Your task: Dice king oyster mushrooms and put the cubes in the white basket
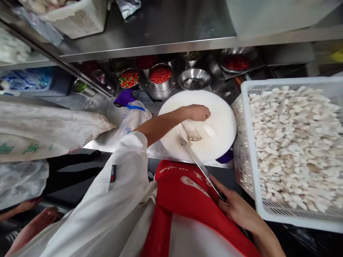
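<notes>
My left hand (198,112) is closed above the far half of a round white cutting board (222,137), its fingers curled; whatever they hold, if anything, is hidden. Wrapped round the dark handle of a long knife (199,163), my right hand (232,206) is at the right of the red apron. The knife slants forward and left, its tip over the board's near edge. Below my left hand, a few pale slices (193,135) and a white piece (209,131) lie on the board.
A white basket (248,150) of cut white chunks stands right of the board. Metal bowls (194,79) and pots of chopped red peppers (160,75) line the back under a steel shelf (160,44). A large sack (48,128) lies left; another person's hand (26,205) shows lower left.
</notes>
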